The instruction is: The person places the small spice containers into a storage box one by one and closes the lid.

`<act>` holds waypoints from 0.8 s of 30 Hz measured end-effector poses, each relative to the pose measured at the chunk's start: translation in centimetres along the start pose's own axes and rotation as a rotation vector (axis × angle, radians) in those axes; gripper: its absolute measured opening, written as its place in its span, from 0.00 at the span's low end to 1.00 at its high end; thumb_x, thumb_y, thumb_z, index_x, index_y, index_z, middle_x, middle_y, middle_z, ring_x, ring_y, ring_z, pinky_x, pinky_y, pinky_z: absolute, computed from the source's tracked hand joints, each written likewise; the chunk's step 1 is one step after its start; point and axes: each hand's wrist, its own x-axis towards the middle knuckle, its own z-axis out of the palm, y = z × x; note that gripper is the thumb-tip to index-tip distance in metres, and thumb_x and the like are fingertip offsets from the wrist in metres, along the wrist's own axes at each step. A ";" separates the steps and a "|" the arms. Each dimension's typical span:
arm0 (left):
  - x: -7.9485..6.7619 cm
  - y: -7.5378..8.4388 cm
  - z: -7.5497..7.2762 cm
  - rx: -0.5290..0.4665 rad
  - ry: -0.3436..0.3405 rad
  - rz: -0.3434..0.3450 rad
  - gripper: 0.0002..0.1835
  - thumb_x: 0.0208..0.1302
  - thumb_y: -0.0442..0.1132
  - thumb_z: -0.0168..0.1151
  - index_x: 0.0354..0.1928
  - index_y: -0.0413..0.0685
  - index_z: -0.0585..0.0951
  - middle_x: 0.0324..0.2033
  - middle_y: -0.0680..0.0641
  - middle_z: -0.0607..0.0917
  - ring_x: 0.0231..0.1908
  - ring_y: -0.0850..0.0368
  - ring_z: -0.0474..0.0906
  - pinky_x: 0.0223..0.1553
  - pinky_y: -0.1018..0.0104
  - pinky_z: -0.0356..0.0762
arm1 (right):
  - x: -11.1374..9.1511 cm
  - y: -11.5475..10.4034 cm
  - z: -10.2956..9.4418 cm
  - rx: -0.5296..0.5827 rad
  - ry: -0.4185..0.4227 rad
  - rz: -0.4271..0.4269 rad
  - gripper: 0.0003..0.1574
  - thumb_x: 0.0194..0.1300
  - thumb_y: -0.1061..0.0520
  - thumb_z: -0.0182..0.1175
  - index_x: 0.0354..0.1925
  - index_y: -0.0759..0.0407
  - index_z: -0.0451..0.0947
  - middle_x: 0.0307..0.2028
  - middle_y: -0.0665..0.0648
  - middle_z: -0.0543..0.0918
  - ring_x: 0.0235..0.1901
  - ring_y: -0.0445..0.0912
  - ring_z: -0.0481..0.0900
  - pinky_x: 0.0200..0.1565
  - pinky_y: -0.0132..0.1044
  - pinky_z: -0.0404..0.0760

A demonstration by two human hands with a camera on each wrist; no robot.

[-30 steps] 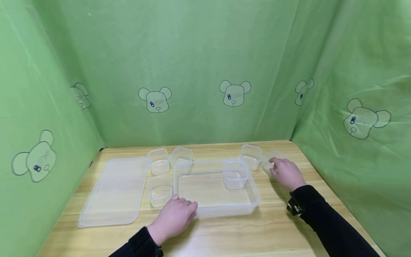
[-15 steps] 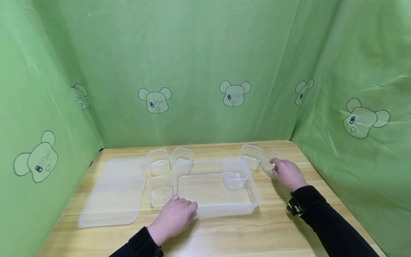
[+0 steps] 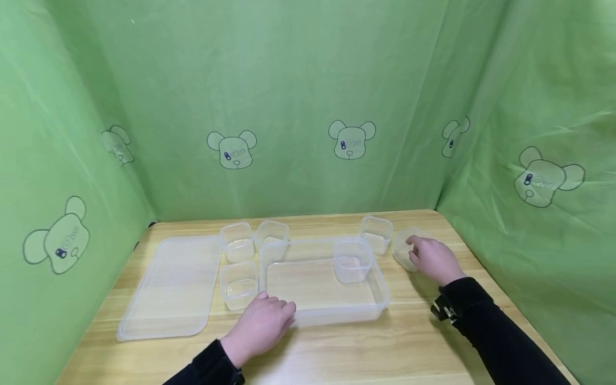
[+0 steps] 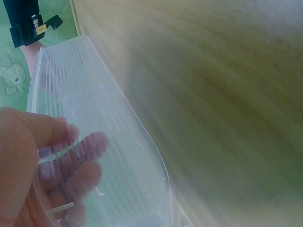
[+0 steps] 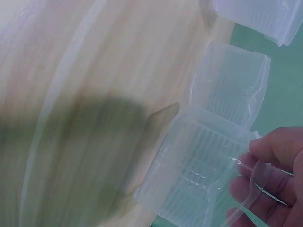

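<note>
My left hand [image 3: 262,325] grips the near left rim of a large clear plastic box [image 3: 337,316]. In the left wrist view the thumb lies outside the box wall [image 4: 130,161], and the fingers show through the plastic. At the right, my right hand [image 3: 435,260] pinches the rim of a small clear container [image 3: 401,250], its thumb outside and its fingers inside. The right wrist view has this small container [image 5: 189,163] low over the table, close to another one [image 5: 230,80]. One small container [image 3: 351,267] stands inside the large box, at its right end.
A flat translucent lid [image 3: 170,289] lies on the wooden table [image 3: 356,355] at the left. Between lid and box stand small containers [image 3: 237,243], [image 3: 240,286] and a third container [image 3: 271,235]. Green curtains [image 3: 289,80] enclose the table's back and sides.
My right hand has shifted slightly to the right with the small container, which has turned a little. The left hand and the large box have stayed in place.
</note>
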 end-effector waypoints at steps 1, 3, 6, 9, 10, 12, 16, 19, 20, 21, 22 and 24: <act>0.0 0.0 0.0 -0.002 0.003 0.001 0.09 0.68 0.47 0.64 0.32 0.55 0.75 0.21 0.60 0.78 0.23 0.64 0.72 0.30 0.70 0.60 | 0.0 -0.1 -0.1 -0.004 -0.004 0.000 0.16 0.62 0.65 0.62 0.49 0.70 0.79 0.28 0.57 0.84 0.25 0.48 0.79 0.31 0.51 0.80; 0.0 0.1 0.0 -0.003 0.009 0.003 0.09 0.68 0.47 0.64 0.32 0.55 0.75 0.21 0.60 0.78 0.23 0.64 0.72 0.30 0.70 0.60 | 0.0 -0.3 -0.4 -0.012 -0.010 -0.005 0.16 0.62 0.65 0.62 0.49 0.70 0.80 0.29 0.58 0.84 0.25 0.48 0.80 0.31 0.51 0.80; 0.0 0.1 0.1 -0.005 0.015 0.003 0.10 0.68 0.47 0.64 0.32 0.55 0.75 0.21 0.60 0.77 0.23 0.65 0.72 0.29 0.70 0.59 | 0.1 -0.7 -1.0 -0.022 -0.014 -0.015 0.16 0.62 0.65 0.62 0.48 0.71 0.80 0.30 0.60 0.85 0.26 0.50 0.81 0.32 0.52 0.81; 0.0 0.1 0.1 -0.005 0.014 0.003 0.10 0.68 0.47 0.64 0.32 0.55 0.75 0.21 0.60 0.77 0.23 0.64 0.71 0.29 0.70 0.59 | 0.1 -1.0 -1.5 -0.028 -0.013 -0.020 0.16 0.61 0.65 0.61 0.47 0.71 0.80 0.31 0.60 0.85 0.26 0.49 0.81 0.33 0.52 0.81; 0.0 0.0 0.1 -0.005 0.012 0.002 0.10 0.68 0.47 0.64 0.32 0.55 0.75 0.21 0.60 0.77 0.23 0.64 0.72 0.29 0.70 0.59 | 0.1 -1.0 -1.6 -0.032 -0.011 -0.021 0.16 0.61 0.65 0.60 0.47 0.71 0.80 0.31 0.60 0.85 0.26 0.49 0.81 0.33 0.53 0.81; 0.0 0.0 0.0 -0.004 0.010 0.003 0.10 0.68 0.47 0.64 0.32 0.55 0.75 0.21 0.60 0.77 0.23 0.64 0.72 0.29 0.70 0.59 | 0.1 -1.0 -1.8 -0.036 -0.007 -0.023 0.15 0.60 0.66 0.60 0.47 0.70 0.80 0.31 0.60 0.85 0.27 0.50 0.80 0.33 0.53 0.81; 0.0 0.0 -0.1 -0.001 0.007 0.003 0.10 0.68 0.47 0.64 0.32 0.55 0.75 0.22 0.60 0.78 0.24 0.64 0.73 0.30 0.70 0.60 | 0.0 -1.0 -2.0 -0.037 -0.003 -0.026 0.15 0.59 0.66 0.58 0.46 0.70 0.81 0.32 0.61 0.85 0.29 0.53 0.82 0.34 0.54 0.81; 0.0 0.0 -0.1 0.000 0.002 0.004 0.10 0.68 0.47 0.64 0.32 0.55 0.75 0.22 0.60 0.79 0.24 0.64 0.73 0.30 0.70 0.60 | 0.0 -1.2 -2.2 -0.033 -0.010 -0.020 0.15 0.59 0.66 0.57 0.45 0.70 0.81 0.34 0.63 0.86 0.32 0.55 0.84 0.35 0.55 0.81; 0.0 0.0 -0.1 -0.001 0.001 0.004 0.10 0.68 0.47 0.64 0.32 0.55 0.75 0.22 0.60 0.79 0.24 0.64 0.73 0.30 0.70 0.60 | -0.1 -1.3 -2.3 -0.031 -0.015 -0.015 0.16 0.59 0.66 0.57 0.45 0.70 0.81 0.35 0.63 0.86 0.32 0.56 0.84 0.36 0.55 0.81; -0.1 0.0 -0.1 -0.001 0.001 0.004 0.10 0.68 0.47 0.64 0.32 0.55 0.75 0.22 0.60 0.78 0.23 0.64 0.73 0.30 0.70 0.60 | -0.1 -1.4 -2.5 -0.028 -0.021 -0.010 0.16 0.59 0.66 0.57 0.45 0.70 0.81 0.35 0.63 0.86 0.32 0.56 0.84 0.36 0.55 0.81; -0.1 0.0 -0.1 -0.003 0.002 0.004 0.10 0.68 0.47 0.64 0.32 0.55 0.75 0.22 0.60 0.78 0.23 0.64 0.73 0.30 0.70 0.60 | -0.1 -1.5 -2.6 -0.025 -0.028 -0.005 0.16 0.58 0.66 0.57 0.45 0.70 0.81 0.35 0.63 0.86 0.32 0.56 0.84 0.36 0.55 0.81; -0.1 0.0 -0.1 -0.004 0.006 0.005 0.10 0.67 0.47 0.65 0.32 0.55 0.75 0.21 0.60 0.78 0.23 0.64 0.73 0.30 0.70 0.59 | -0.1 -1.8 -3.1 -0.023 -0.040 0.005 0.16 0.59 0.65 0.56 0.45 0.70 0.81 0.35 0.63 0.86 0.32 0.55 0.83 0.36 0.54 0.80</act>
